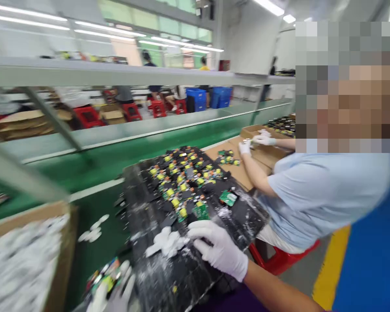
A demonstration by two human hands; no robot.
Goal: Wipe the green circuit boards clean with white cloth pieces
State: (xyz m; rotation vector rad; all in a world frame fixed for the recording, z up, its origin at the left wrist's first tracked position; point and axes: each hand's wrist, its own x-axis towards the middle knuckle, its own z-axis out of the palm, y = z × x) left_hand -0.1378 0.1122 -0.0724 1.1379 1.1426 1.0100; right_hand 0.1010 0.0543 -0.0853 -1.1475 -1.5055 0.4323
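Note:
My right hand [219,249], in a white glove, is over the black board [195,277], its fingers apart and curved beside a small pile of white pieces [167,242]. Nothing shows between those fingers. At the bottom left, my left hand [115,294], gloved too, has its fingers around a circuit board with colourful parts [108,274]; motion blurs it. Many small circuit boards with yellow parts [182,177] cover the far half of the black board. A single green board [228,198] lies apart near its right edge.
On the left stands a cardboard box [72,242] full of white pieces. A few white pieces [92,232] lie on the green surface [84,260]. To the right, a seated person in light blue [321,190] works with gloved hands over cardboard [237,169]. A shelf [133,76] crosses ahead.

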